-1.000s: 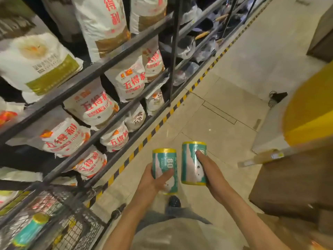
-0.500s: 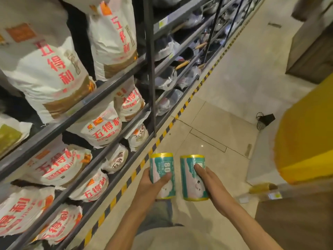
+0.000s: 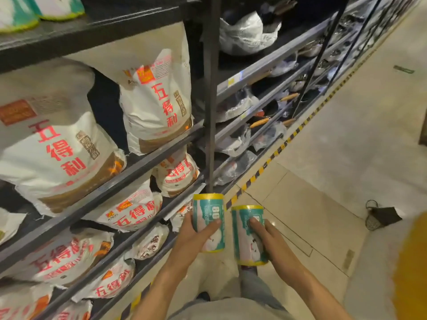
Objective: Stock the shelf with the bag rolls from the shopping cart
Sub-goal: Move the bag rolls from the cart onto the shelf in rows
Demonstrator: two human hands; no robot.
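While the person stands in the aisle facing down it, both hands are up in front of the waist, each wrapped around one upright bag roll. Closest, the right hand (image 3: pixel 275 241) grips the right bag roll (image 3: pixel 248 235) from its outer side, fingers (image 3: pixel 255 224) laid across the teal label. Just beside it and a little higher, the left hand (image 3: pixel 191 239) clasps the left bag roll (image 3: pixel 209 221), thumb pressed over the front where a white "80" shows. Both rolls are teal and white with yellow ends; they stand close together but apart, held in the air over the pale floor tiles (image 3: pixel 312 211).

To the left runs the dark metal shelf (image 3: pixel 129 172), its tiers packed with white flour sacks (image 3: pixel 159 98) printed in red characters. A black upright post (image 3: pixel 210 100) rises just behind the left roll. Along the shelf's foot a yellow-and-black hazard stripe (image 3: pixel 272 155) marks the floor. A small dark object (image 3: pixel 381 215) lies on the tiles to the right.

Farther down, the next bay holds plastic-wrapped pans (image 3: pixel 247 33) with wooden handles. At the top left edge, teal-and-white packages (image 3: pixel 53 8) with yellow rims sit on the highest tier, blurred.
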